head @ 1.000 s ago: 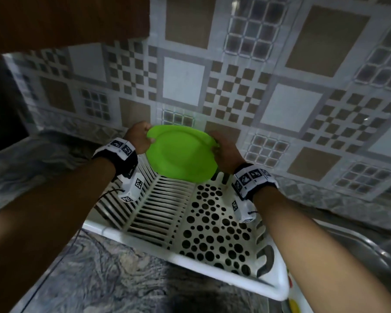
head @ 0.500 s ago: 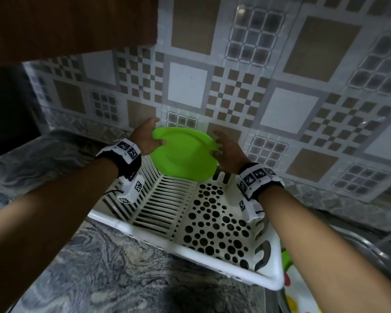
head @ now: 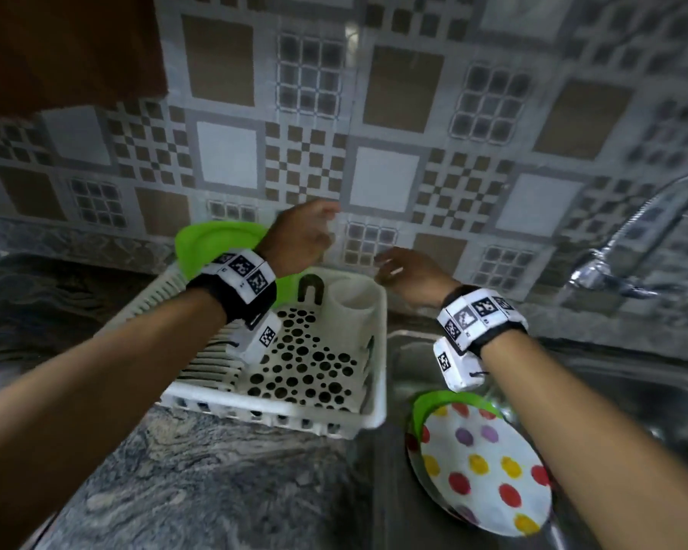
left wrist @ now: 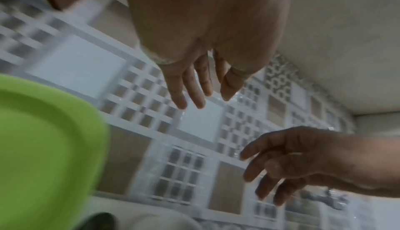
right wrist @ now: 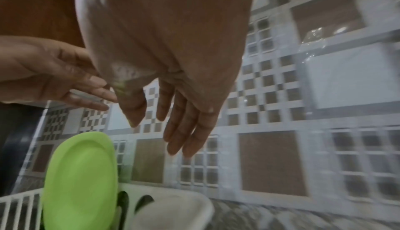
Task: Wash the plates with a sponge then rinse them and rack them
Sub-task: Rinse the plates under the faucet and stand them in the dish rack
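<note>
A green plate stands upright at the back of the white dish rack. My left hand hovers to the right of that plate, fingers straight and empty. My right hand floats above the rack's far right corner, fingers loose, holding nothing. In the sink a white plate with coloured dots lies on top of another green plate. No sponge shows in any view.
The rack sits on a grey marbled counter left of the steel sink. A round white cutlery cup fills the rack's back right corner. A chrome tap juts out at the right. Patterned wall tiles stand behind.
Both hands have let go of the green plate, which now stands in the rack. Both hands have shifted right, and the view has swung right onto the sink.
</note>
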Motion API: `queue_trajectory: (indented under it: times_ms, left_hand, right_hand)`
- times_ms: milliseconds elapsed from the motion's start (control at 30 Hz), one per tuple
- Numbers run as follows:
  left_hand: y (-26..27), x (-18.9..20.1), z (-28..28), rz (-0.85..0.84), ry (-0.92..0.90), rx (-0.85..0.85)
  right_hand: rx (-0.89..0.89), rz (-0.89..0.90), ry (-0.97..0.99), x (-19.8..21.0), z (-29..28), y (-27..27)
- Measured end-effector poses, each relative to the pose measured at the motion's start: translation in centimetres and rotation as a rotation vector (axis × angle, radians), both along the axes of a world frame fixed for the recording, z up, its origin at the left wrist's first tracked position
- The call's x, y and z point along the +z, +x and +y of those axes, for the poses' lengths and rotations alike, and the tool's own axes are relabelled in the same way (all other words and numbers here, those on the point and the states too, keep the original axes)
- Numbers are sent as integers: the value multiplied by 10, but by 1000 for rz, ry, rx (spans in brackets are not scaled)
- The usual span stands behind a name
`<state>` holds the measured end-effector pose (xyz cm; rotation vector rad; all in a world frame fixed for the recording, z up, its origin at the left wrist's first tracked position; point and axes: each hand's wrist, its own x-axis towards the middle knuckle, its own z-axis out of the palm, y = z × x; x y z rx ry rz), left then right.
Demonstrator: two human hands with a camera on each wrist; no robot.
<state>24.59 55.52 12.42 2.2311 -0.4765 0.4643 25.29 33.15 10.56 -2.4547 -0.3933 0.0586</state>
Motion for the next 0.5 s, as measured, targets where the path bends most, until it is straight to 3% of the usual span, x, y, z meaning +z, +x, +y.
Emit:
queue_trajectory:
  times_ms: [33,133,200,233,333,500]
  left_hand:
    - [-2,-2,-34,72,-85,-74]
    - [-12,-14,-118,388,-631,-323]
    - [-17,-37,-175,569,-908,-276]
    - [-21,-50,-202,616,-942,-227]
    - [-39,-89,-267,712,-837,-93]
    - [-51,-206,-299,727,-161,170]
  right_hand:
    - [-1,6,-28,-3,-28,-11]
    - [19,92,-161,-23,-95,-35]
    - [17,221,-226,-46,-147,-48]
    - [11,256,-239,-60,-172,-51]
    - [-61,288,-266,-101,-235,-54]
    - [-189,428,-110,-164,-280,-58]
